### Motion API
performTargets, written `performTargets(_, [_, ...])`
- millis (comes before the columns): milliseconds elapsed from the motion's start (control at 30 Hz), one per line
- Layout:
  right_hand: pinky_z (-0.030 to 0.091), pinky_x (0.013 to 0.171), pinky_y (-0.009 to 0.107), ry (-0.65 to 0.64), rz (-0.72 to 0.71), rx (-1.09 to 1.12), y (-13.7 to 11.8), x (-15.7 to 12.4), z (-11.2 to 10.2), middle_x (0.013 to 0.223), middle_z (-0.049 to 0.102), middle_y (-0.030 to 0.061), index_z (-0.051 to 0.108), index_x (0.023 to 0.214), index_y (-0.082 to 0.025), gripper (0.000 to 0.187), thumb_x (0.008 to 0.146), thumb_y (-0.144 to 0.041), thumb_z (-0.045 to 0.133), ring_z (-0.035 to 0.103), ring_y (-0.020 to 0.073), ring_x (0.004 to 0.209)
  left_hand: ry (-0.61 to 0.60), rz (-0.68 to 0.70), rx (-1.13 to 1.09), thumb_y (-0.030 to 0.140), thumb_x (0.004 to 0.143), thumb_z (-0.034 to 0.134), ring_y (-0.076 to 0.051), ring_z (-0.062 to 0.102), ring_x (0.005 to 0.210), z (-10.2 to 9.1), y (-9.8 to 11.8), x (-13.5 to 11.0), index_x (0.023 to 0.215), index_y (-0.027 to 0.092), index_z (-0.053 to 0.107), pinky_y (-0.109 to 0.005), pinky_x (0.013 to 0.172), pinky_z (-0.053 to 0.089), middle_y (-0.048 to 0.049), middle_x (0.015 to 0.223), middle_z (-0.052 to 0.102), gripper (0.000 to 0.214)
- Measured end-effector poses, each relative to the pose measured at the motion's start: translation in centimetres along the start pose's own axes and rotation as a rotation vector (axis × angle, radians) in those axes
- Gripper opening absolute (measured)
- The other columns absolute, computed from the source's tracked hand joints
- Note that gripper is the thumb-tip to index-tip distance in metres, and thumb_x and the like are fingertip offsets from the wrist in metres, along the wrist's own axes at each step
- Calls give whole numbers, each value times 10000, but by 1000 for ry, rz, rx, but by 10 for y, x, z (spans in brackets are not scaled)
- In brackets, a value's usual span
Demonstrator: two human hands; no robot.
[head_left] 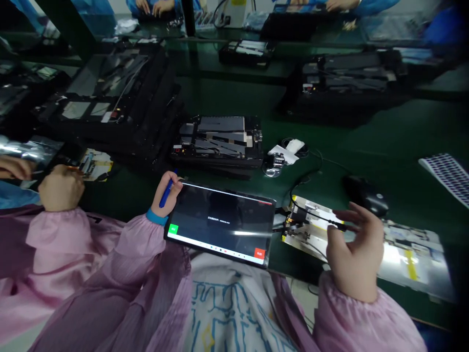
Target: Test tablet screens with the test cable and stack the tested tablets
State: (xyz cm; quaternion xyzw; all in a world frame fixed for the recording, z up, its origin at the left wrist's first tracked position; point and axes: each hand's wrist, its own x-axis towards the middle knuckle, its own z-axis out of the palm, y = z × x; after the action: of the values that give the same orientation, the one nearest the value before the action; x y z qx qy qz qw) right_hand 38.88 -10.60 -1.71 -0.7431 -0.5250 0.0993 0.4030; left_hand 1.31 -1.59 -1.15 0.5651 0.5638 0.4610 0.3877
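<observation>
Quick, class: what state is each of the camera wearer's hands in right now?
Left hand: closed, holding a blue pen at the tablet.
Right hand: partly curled at a black cable; whether it grips cannot be told.

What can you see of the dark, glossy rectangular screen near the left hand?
The dark, glossy rectangular screen looks like glass. It is lit, with small white text mid-display, a green square lower left, a red one lower right and a pale bar along the bottom. It faces the camera, slightly skewed, at the near edge of the dark green table. The left hand, holding a slim blue pen, is at its upper left corner.
</observation>
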Motion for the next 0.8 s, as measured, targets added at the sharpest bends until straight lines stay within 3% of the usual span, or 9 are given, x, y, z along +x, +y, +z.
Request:
performTargets(100, [460, 837, 452, -119, -53, -49, 5, -7, -5, 1034, 613, 114, 502, 1179, -198, 424, 775, -326, 495, 586, 266, 961, 5, 7, 15, 655, 719, 608, -118, 451, 609, -1, 0, 0, 762, 203, 411, -260, 606, 360, 10, 722, 512, 494])
performTargets(267, [457, 715, 419, -286, -236, -247, 20, -25, -29, 833, 591, 82, 536, 903, -201, 296, 773, -466, 543, 567, 261, 802, 20, 36, 39, 649, 723, 608, -115, 434, 587, -1, -2, 0, 756, 205, 418, -257, 582, 358, 13, 705, 504, 484])
performTargets(400, [461, 635, 328, -320, -316, -81, -14, -45, -34, 780, 570, 46, 530, 859, -217, 149, 836, -360, 563, 562, 196, 737, 20, 66, 63, 633, 755, 586, -120, 433, 595, 1, -4, -1, 759, 210, 423, -261, 590, 371, 17, 690, 483, 453])
performTargets(467, [479, 641, 307, -399, -424, 73, -48, -59, -19, 807, 588, 46, 537, 885, -217, 64, 854, -267, 559, 581, 180, 761, 25, 85, 79, 643, 765, 564, -125, 440, 612, 2, -4, -3, 764, 213, 424, -265, 603, 386, 15, 695, 480, 452])
performTargets(533, [505, 777, 355, -527, -642, 180, -85, -75, 6, 888, 634, 65, 556, 963, -205, 112, 852, -209, 547, 606, 198, 886, 22, 91, 83, 659, 780, 526, -130, 447, 628, 2, -4, -5, 769, 215, 416, -271, 617, 397, 13, 704, 479, 458])
performTargets(567, [468, 917, 425, -580, -763, 198, -102, -82, 21, 962, 658, 73, 566, 1028, -198, 178, 852, -194, 538, 602, 216, 990, 17, 87, 81, 666, 792, 501, -131, 448, 632, 2, -4, -6, 773, 216, 411, -274, 620, 398, 11, 707, 478, 460])
performTargets(633, [263, 1106, 560, -665, -962, 191, -131, -95, 52, 1177, 641, 89, 526, 1218, -191, 343, 875, -198, 514, 502, 255, 1227, 14, 81, 82, 674, 813, 454, -132, 443, 636, 2, -4, -8, 779, 215, 407, -279, 624, 393, 11, 704, 469, 463])
performTargets(700, [103, 1140, 621, -748, -1015, 153, -152, -102, 77, 1323, 565, 100, 437, 1349, -193, 475, 883, -240, 521, 368, 275, 1356, 23, 81, 87, 675, 823, 431, -131, 436, 636, 2, -4, -10, 780, 213, 406, -280, 628, 387, 13, 697, 455, 465])
performTargets(800, [13, 1130, 650, -851, -975, 143, -164, -99, 93, 1357, 538, 108, 370, 1401, -183, 576, 870, -310, 554, 300, 271, 1400, 17, 81, 64, 690, 808, 442, -128, 423, 626, 1, -3, -12, 779, 214, 400, -276, 618, 377, 19, 691, 440, 479])
